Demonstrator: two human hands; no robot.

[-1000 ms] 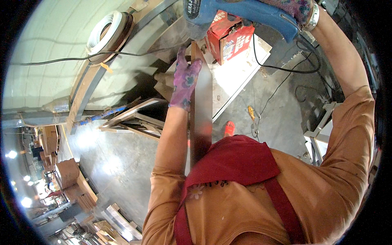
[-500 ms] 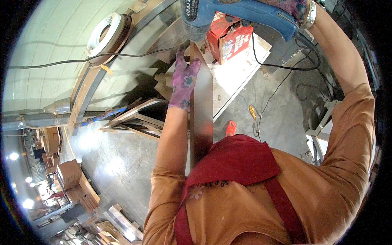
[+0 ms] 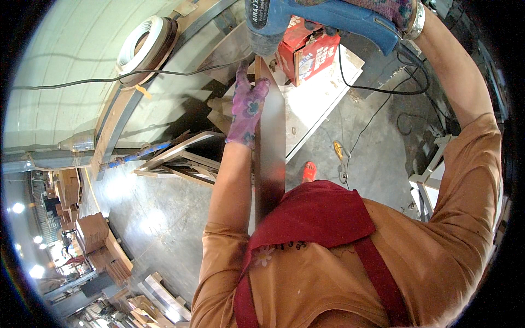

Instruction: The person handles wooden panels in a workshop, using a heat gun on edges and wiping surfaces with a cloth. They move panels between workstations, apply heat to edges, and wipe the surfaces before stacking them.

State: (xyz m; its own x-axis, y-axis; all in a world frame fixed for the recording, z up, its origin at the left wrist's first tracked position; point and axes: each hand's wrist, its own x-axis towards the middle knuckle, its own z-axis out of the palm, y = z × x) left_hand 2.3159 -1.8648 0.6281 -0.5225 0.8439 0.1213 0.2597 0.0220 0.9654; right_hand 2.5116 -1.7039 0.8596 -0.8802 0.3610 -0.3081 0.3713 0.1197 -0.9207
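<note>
My left hand (image 3: 249,109), in a purple flowered glove, grips the long brown board (image 3: 270,131) near its far end. The thumb lies on the board's edge and the fingers are along its left side, partly hidden. The near end of the board reaches my red apron (image 3: 311,216). At the top right, my gloved right hand (image 3: 391,12) is wrapped round the handle of a blue corded power tool (image 3: 339,19), shaped like a drill. The tool's dark front end (image 3: 266,44) stands right at the board's far end; whether they touch, I cannot tell.
A red carton (image 3: 314,57) sits on a white panel (image 3: 311,117) right of the board. Black cords (image 3: 383,90) hang there. White edging rolls (image 3: 143,46) lie upper left, with wooden frames (image 3: 186,158) below. A yellow-handled tool (image 3: 338,148) lies on the floor.
The power tool's front end has shifted very slightly right and down. Both hands keep their grips, and the board stays in place.
</note>
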